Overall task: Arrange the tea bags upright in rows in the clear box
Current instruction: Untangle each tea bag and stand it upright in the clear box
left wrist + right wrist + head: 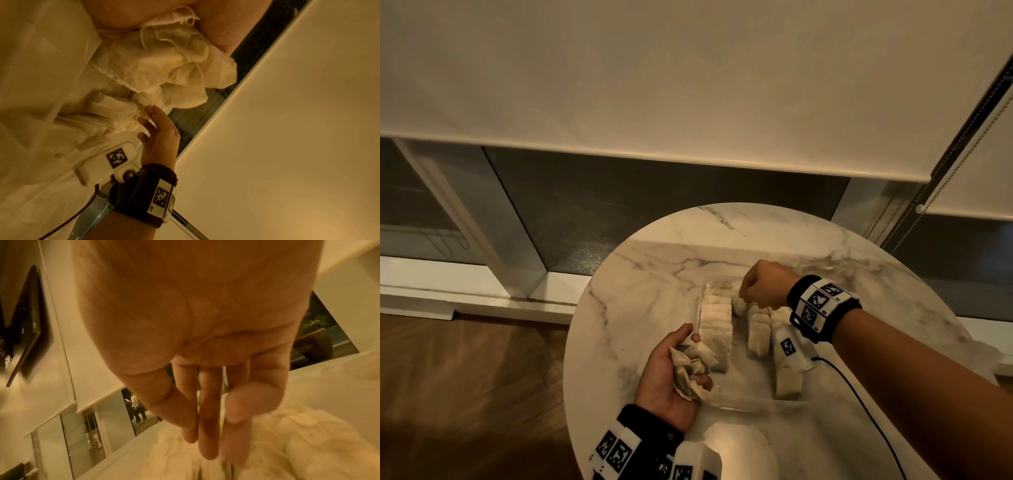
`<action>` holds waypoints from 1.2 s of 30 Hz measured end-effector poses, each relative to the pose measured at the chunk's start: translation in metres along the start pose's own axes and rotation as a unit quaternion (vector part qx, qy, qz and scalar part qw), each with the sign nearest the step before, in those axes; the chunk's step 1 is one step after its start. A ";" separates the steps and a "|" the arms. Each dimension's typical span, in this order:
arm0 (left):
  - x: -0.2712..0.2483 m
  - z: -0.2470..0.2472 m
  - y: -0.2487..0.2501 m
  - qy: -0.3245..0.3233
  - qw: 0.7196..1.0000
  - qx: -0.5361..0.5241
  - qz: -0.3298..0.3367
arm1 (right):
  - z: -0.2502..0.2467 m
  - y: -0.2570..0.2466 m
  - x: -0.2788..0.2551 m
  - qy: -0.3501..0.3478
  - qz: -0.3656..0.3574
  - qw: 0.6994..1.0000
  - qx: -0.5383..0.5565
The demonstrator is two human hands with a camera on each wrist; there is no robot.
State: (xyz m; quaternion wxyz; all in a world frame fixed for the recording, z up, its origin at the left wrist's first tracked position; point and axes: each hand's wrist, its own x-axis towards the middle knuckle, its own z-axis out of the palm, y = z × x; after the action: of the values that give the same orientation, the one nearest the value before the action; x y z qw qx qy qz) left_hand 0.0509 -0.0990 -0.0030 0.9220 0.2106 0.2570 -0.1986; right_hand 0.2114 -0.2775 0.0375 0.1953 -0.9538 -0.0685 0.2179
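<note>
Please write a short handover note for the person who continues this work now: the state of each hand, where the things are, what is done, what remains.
Left hand: holds a loose bunch of tea bags beside the clear box.
Right hand: fingers straight, pointing down over the far end of the box, holding nothing visible.
Done: several upright rows stand in the box on the marble table.
Left: place the held bunch upright in rows.
</note>
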 end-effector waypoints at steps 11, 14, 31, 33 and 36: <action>-0.007 0.004 0.000 0.012 1.000 -0.008 0.012 | 0.004 0.009 -0.001 -0.032 -0.034 0.999 -0.028; -0.012 0.006 0.001 -0.004 1.000 -0.025 0.007 | -0.001 0.013 -0.018 0.027 -0.065 0.997 0.040; -0.011 0.020 -0.037 -0.064 0.996 -0.031 -0.045 | 0.056 0.016 -0.157 0.172 -0.175 0.904 0.349; -0.012 0.025 -0.042 -0.052 0.998 -0.016 -0.030 | 0.057 0.017 -0.160 0.167 -0.174 0.906 0.347; -0.016 0.029 -0.047 -0.043 0.999 -0.001 -0.013 | 0.058 0.019 -0.159 0.169 -0.169 0.917 0.319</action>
State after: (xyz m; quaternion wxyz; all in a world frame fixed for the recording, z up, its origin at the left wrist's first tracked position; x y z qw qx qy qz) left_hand 0.0277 -0.1480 0.0153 0.9299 0.1976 0.2197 -0.2188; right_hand 0.0437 -0.3090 0.0438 0.5317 -0.8376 -0.1220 0.0276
